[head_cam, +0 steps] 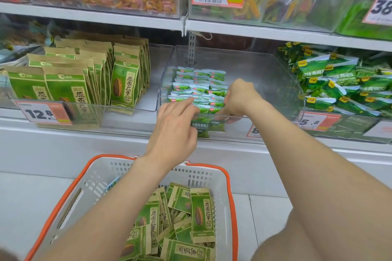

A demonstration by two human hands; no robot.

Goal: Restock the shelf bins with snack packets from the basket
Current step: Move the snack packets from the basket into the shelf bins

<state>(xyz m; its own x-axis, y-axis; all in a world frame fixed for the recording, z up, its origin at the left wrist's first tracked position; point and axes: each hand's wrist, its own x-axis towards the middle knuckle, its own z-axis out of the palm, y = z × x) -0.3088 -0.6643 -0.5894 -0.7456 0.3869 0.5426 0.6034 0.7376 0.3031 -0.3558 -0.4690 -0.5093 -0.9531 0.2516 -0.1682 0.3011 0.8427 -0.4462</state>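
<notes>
While the shelf [254, 33] is only partly filled, the job looks to be somewhere in its middle: the middle bin [275, 82] has neat rows of small green packets [199, 89] in its left half, and its right half is bare. Left of the middle bin, a bin of seed packets [84, 82] stands well stocked though with a gap at its right end. Right of the middle bin lies a heaped pile of bigger green bags [339, 85]. Below the middle bin and nearer the camera, the basket [231, 186] holds a good many loose seed packets of the same kind as those in the left bin, so I judge that much is left to do. Both hands are at the front of the middle bin, close together at the nearest row. The left hand [176, 125] has its forefinger stretched over the row and its other fingers curled on small green packets at the front wall. The right hand [237, 99] reaches over the rim, fingers bent down and pinching a packet there — the tips are partly hidden.
</notes>
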